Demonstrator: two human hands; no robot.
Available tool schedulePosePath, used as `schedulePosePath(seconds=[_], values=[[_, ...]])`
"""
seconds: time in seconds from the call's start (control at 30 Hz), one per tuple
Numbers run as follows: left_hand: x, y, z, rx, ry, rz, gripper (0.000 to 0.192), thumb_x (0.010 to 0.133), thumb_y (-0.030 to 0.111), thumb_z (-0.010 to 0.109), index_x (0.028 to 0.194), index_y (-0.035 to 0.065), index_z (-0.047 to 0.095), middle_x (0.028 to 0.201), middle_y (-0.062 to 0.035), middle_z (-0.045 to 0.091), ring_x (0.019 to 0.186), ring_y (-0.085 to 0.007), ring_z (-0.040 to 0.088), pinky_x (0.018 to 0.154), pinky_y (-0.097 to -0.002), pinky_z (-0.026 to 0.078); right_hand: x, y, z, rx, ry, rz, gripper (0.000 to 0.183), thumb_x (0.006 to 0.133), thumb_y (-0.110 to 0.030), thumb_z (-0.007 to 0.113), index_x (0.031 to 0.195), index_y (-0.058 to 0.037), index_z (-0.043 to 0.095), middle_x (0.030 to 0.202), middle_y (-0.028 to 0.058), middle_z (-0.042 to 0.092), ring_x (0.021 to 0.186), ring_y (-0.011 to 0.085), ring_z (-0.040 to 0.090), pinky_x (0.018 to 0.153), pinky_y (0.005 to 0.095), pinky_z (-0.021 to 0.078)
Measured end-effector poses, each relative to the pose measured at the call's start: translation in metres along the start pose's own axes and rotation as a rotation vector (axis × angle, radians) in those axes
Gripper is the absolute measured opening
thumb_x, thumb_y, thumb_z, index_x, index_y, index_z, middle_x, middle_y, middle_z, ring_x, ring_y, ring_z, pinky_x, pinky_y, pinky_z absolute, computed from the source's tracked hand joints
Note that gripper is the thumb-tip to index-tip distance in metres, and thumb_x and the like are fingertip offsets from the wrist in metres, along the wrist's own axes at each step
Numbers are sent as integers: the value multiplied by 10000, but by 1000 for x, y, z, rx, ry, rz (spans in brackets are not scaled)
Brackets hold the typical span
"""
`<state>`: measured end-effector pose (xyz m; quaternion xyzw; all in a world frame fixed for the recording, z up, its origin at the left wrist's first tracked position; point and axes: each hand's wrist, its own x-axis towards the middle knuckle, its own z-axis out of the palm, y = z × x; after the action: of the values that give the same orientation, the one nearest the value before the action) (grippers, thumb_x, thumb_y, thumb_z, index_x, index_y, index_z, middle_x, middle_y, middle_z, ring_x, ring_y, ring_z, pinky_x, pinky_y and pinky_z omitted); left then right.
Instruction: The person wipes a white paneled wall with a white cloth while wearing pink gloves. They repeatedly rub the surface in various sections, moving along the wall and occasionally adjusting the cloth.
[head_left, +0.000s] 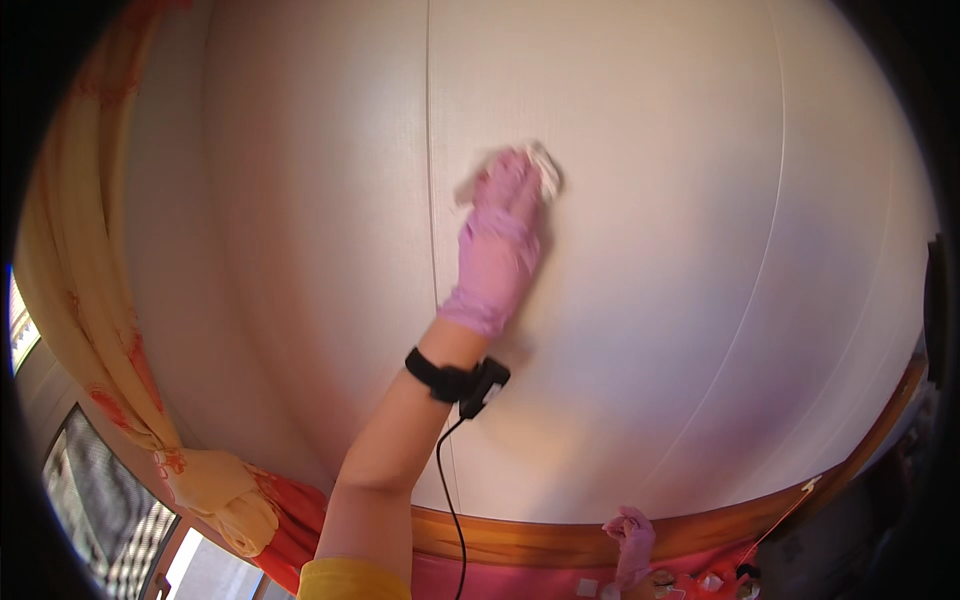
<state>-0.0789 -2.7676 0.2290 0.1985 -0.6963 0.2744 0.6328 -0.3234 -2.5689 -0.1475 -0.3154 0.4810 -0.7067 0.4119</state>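
Note:
My left hand (499, 247), in a pink disposable glove, reaches up and presses a pale crumpled cloth (551, 171) against a smooth white panelled wall (622, 247). The cloth shows on both sides of the fingers and is slightly blurred. Just left of the hand runs a vertical panel seam (430, 150). A black strap with a small box (480, 386) sits on the left forearm. Low on the right, my right hand (632, 544), gloved alike, is by the wooden trim (510, 536) with its fingers bent. Whether it grips anything is not clear.
A cream and red curtain (82, 262), gathered in a knot (217, 491), hangs at the left beside a window (105, 487). A black cable (448, 487) hangs from the forearm box. An orange cord (772, 529) hangs from a hook (810, 484) at lower right. Small objects (709, 581) lie below.

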Motion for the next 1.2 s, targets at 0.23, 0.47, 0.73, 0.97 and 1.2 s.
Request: schedulePosePath(seconds=[0.23,0.47,0.73,0.97,1.2], values=[[-77,0,-41,-379,-497,-125,399,918,56,373,1313,83,426,1369,-79,441,1277,-229,406,1031,-312,377,-2,8,-15,-32,-14,40,162,936,-46,432,1004,-2,572,714,88,623,613,187,618,557,262,499],[53,-57,-6,166,243,72,368,801,-46,501,1149,41,584,1234,-149,544,1177,-312,494,984,-374,413,0,14,-3,30,-33,78,186,917,-36,435,1025,1,582,724,92,637,626,173,626,585,253,505],[-65,-16,-44,136,-65,54,539,709,-54,642,1216,98,544,1307,-107,490,1191,-308,492,968,-368,453,-9,23,-26,19,-35,23,165,957,-99,436,986,-5,569,691,98,625,606,189,624,550,262,502],[75,-58,-15,-40,115,-98,436,794,-107,472,1192,50,555,1288,-140,494,1226,-307,439,1008,-342,403,6,19,-20,-5,-23,-57,167,959,-96,429,989,-16,573,688,91,623,603,184,622,549,255,499],[-92,9,-37,100,-359,129,550,702,-99,514,1217,92,544,1346,-101,460,1238,-298,447,1024,-399,388,-12,19,-28,-46,50,109,167,952,-77,422,1013,-8,562,691,92,622,632,178,620,552,257,498]])
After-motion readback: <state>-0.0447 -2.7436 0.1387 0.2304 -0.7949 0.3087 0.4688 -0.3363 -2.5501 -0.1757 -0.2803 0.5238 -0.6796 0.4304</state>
